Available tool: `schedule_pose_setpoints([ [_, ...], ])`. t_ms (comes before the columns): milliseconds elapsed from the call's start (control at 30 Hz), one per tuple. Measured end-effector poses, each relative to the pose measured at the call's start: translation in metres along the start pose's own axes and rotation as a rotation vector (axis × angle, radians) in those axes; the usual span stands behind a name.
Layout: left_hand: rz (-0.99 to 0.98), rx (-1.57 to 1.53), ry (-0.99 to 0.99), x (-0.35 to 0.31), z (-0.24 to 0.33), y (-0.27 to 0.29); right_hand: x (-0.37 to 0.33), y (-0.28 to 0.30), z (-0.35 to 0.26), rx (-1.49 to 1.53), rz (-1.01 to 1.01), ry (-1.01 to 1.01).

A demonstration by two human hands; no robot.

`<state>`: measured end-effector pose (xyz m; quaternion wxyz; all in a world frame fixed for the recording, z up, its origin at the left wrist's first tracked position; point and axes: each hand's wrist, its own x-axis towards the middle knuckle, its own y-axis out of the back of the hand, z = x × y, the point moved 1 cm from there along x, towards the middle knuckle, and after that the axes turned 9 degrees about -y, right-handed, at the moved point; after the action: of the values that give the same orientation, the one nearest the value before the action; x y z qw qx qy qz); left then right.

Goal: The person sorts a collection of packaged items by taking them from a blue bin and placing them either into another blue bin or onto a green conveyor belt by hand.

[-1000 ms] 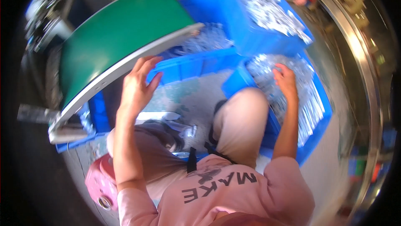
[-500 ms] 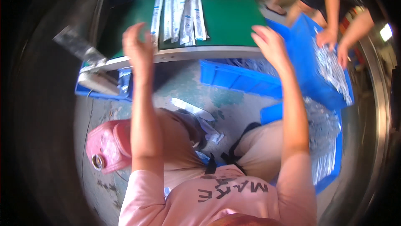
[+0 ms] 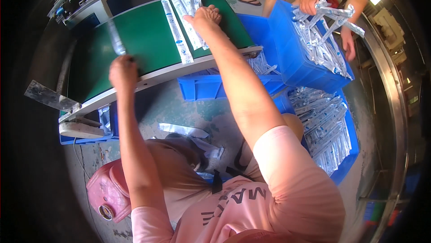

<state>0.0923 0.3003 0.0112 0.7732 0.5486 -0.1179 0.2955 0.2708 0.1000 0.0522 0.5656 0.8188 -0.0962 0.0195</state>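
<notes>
A green conveyor belt slopes across the upper left. Several long clear sealed packets lie side by side on its far part. My right hand rests flat on the right-hand packets, fingers spread over them. At the belt's near edge, my left hand is closed in a fist around the lower end of a single clear packet, which sticks up over the belt and looks blurred.
A blue crate full of packets stands right of the belt, with another person's hands gripping a bunch in it. A second filled blue crate sits by my right knee. A third blue crate is under the belt's end. Loose packets lie on the floor.
Both my hands rose from the crates to the belt. The view tilted upward. My right hand dropped onto the packets laid there, and my left closed on a single one.
</notes>
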Motion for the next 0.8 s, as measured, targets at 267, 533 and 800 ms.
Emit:
schedule_pose_setpoints([
  [267, 0.005, -0.517, -0.521, -0.029, 0.116, -0.012, -0.034, 0.010, -0.043, -0.102, -0.233, 0.295],
  [533, 0.017, -1.505, 0.105, -0.023, 0.086, -0.018, -0.083, 0.040, 0.029, 0.409, -0.513, 0.393],
  [800, -0.344, -1.843, 0.218, -0.064, 0.151, 0.013, -0.300, 0.042, 0.162, 1.457, -1.173, 0.055],
])
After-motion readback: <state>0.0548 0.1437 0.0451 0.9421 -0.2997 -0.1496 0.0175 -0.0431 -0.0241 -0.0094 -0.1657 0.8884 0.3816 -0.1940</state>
